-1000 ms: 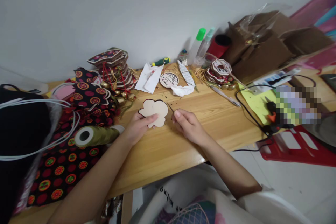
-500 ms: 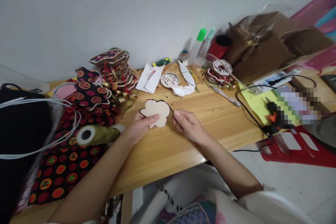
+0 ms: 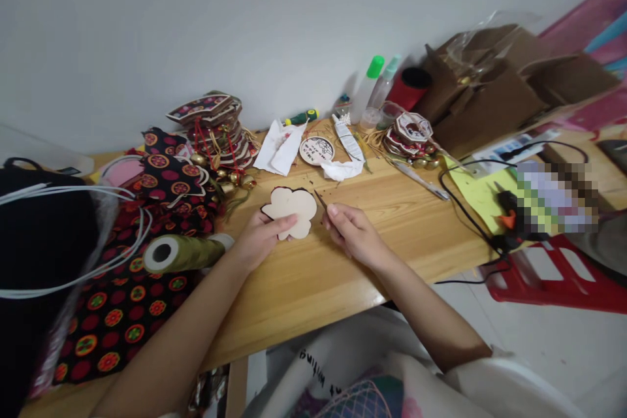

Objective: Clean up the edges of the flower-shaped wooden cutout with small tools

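My left hand grips a pale wooden cutout with a lobed outline, thumb laid across its near face and fingers behind it, holding it just above the table near the middle. My right hand is closed in a pinch on a thin dark tool, whose tip points up and left, just beside the cutout's right edge; I cannot tell whether it touches the wood. To the left, a green spool lies on its side on patterned cloth, with white cord looped over a black bag. Farther back stands a stack of ornaments with bells, then white paper, a round wooden disc and a green-handled screwdriver. Far right are bottles, a red cup, brown boxes, a black cable and a glue gun.
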Demonstrator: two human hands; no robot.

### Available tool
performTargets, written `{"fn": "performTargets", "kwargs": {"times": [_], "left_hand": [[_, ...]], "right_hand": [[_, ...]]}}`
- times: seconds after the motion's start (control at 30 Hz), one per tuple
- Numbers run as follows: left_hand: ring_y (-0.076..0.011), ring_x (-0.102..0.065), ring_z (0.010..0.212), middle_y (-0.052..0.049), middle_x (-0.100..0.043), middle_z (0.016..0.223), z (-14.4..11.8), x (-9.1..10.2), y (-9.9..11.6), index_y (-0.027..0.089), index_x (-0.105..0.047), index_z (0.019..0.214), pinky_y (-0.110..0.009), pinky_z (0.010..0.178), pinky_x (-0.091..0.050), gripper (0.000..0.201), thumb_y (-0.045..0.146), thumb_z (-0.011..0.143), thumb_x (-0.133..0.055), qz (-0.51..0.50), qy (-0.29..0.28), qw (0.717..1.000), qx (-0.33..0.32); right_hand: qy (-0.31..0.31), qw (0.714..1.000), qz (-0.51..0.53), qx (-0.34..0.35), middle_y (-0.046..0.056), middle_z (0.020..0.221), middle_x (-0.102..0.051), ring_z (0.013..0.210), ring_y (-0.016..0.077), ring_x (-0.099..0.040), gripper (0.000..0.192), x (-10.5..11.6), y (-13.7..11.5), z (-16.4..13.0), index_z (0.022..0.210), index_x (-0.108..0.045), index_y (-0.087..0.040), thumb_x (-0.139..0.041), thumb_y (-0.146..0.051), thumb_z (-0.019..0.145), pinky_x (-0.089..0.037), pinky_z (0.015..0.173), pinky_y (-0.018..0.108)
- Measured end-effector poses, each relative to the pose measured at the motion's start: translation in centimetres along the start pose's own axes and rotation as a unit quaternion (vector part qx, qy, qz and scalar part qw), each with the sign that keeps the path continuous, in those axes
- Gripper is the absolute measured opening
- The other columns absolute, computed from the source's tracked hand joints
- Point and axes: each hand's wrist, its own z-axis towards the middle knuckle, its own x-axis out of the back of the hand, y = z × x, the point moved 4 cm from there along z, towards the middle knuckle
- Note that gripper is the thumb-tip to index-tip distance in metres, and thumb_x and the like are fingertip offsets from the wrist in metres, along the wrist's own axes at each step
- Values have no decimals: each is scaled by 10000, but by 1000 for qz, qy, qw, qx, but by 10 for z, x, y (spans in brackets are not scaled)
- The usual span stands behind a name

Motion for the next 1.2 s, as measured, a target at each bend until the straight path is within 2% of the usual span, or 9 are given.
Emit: {"fn": "performTargets", "kwargs": {"times": [0.27,0.5,0.77,0.97,1.2], "left_hand": [[-97,-551,553,-14,-670,649,0,0,0,134,-682,666,-204,488,-391,290,228,436,-831,-9,4,1000,-3],[-96,-537,548,-16,-655,627,0,2,0,129,-673,658,-217,508,-392,228,195,485,-806,14,9,1000,-5],[-104,-547,569,-21,-670,665,-1,0,1,133,-683,669,-221,520,-391,261,194,453,-816,8,23,1000,-1],[-92,-539,551,-11,-661,645,-2,1,1,137,-681,664,-209,506,-389,281,218,438,-828,8,17,1000,-2],[-95,-541,536,-8,-652,604,-1,0,1,134,-676,643,-209,492,-394,260,211,445,-825,11,13,1000,-5]], "right_hand": [[-21,1000,-4,-8,-91,424,-314,343,36,-247,470,-3,-1,-1,665,-435,-172,-409,-618,813,-171,341,190],[-19,1000,14,0,-90,435,-300,352,34,-227,469,-2,-1,0,645,-417,-177,-443,-621,796,-160,347,194],[0,1000,19,-4,-93,421,-318,332,37,-247,444,0,-1,0,681,-445,-172,-431,-595,816,-174,339,189],[-37,999,11,-10,-94,400,-337,315,41,-243,443,-1,-1,-1,698,-455,-173,-392,-589,836,-199,330,185],[-11,1000,18,-6,-90,441,-306,351,31,-227,440,2,2,1,634,-385,-184,-474,-581,804,-163,342,184]]}}
